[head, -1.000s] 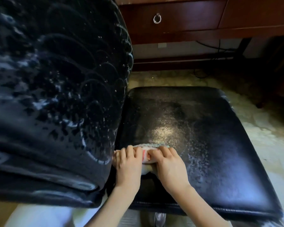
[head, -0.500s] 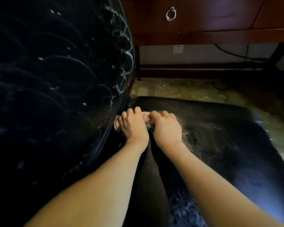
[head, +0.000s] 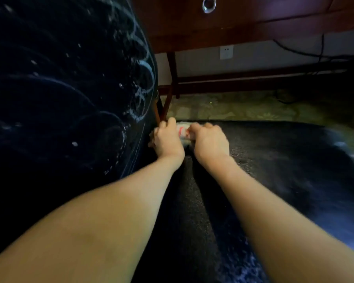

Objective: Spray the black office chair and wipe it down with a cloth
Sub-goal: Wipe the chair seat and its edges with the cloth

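The backrest (head: pixel 59 99), streaked with white swirls, fills the left. Just beside its lower edge, the left hand (head: pixel 167 140) and right hand (head: pixel 211 142) both grip the cloth (head: pixel 182 132), fingers curled over it, at the far edge of the seat (head: pixel 284 160).

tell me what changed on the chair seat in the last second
The left hand and right hand slid the cloth across the seat away from the person, along the backrest, to the seat's far edge. Both still grip the cloth; foam swirls remain on the backrest.
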Action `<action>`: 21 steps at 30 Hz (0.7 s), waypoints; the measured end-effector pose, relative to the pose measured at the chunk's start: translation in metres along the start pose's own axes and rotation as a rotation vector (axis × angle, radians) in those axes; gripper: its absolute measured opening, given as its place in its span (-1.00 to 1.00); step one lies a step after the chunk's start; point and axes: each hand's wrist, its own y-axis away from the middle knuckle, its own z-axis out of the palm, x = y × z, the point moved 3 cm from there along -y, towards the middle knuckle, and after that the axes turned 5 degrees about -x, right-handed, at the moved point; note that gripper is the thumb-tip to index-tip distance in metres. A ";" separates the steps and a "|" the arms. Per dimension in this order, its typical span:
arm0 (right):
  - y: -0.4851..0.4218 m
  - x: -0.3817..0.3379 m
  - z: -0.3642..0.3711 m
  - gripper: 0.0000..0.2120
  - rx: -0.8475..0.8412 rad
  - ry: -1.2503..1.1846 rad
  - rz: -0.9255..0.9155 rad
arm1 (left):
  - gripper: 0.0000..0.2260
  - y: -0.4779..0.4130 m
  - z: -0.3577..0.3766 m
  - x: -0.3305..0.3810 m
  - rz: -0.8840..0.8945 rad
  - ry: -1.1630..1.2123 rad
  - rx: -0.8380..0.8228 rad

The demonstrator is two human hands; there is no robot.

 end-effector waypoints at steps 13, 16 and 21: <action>0.239 -0.035 -0.022 -0.58 -0.095 -0.043 0.016 | -0.80 0.245 -0.054 -0.052 -0.002 0.082 -0.048; 0.286 -0.042 -0.026 -0.72 -0.139 -0.138 0.045 | -0.90 0.290 -0.068 -0.065 0.021 0.111 -0.064; 0.333 -0.055 -0.033 -0.69 -0.207 -0.143 0.018 | -0.82 0.335 -0.067 -0.092 0.053 0.283 -0.060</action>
